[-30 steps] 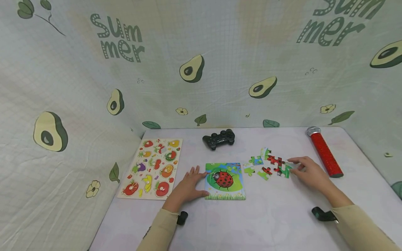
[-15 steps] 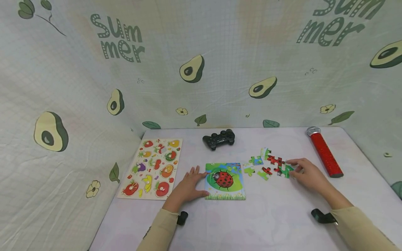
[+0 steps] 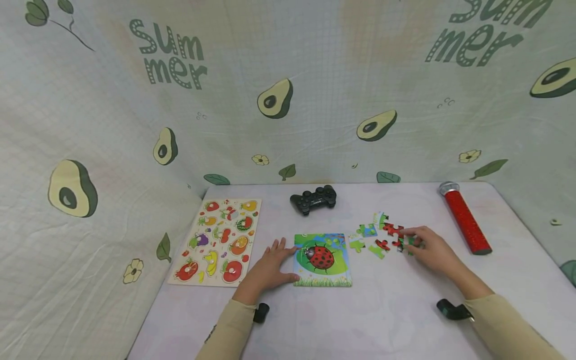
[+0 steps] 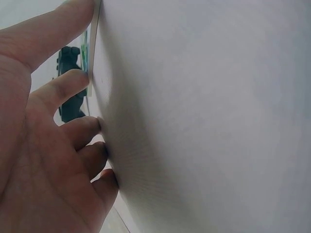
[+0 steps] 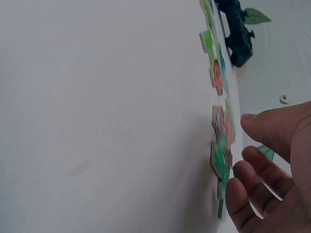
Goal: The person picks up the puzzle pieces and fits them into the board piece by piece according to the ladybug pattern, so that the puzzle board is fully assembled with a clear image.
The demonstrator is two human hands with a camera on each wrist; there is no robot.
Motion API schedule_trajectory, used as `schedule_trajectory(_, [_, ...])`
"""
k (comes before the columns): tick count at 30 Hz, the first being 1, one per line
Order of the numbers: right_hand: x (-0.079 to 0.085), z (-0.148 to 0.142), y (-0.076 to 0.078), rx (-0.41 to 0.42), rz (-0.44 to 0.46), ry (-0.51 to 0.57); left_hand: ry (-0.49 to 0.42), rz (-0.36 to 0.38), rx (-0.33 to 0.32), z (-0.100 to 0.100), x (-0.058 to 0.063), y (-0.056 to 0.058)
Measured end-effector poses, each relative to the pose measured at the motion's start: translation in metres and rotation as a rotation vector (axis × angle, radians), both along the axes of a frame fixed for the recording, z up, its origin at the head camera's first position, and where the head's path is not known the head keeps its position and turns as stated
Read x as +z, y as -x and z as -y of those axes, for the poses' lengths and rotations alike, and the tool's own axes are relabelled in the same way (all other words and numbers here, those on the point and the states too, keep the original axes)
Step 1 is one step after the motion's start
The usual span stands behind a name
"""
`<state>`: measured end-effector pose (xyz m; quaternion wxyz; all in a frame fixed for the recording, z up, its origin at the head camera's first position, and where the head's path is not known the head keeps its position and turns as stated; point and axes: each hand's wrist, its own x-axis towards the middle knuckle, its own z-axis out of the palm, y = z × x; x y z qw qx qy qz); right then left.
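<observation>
Red and green jigsaw pieces [image 3: 382, 244] lay loose just right of the ladybird board [image 3: 321, 257], seemingly all unjoined; left hand [image 3: 269, 267] spread at its edge, right hand [image 3: 430, 248], digits apart, at the pieces.

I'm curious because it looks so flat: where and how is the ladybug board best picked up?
Probably pinch the ladybug board by its near edge, from the person's side, tipping it up first: it lies flat and thin, the left hand is at its left edge, and a green piece sits near its right.
</observation>
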<state>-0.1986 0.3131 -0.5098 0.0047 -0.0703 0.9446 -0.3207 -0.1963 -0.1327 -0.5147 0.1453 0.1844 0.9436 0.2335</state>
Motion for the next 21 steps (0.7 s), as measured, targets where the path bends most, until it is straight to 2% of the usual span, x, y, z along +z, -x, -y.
schedule_trajectory(9, [-0.005, 0.025, 0.017, 0.063, -0.094, 0.022, 0.001, -0.017, -0.009, 0.001, -0.001, 0.001])
schedule_trajectory(21, [-0.009, 0.048, 0.043, 0.100, -0.039, 0.047, -0.001, -0.015, -0.013, 0.002, -0.002, 0.001])
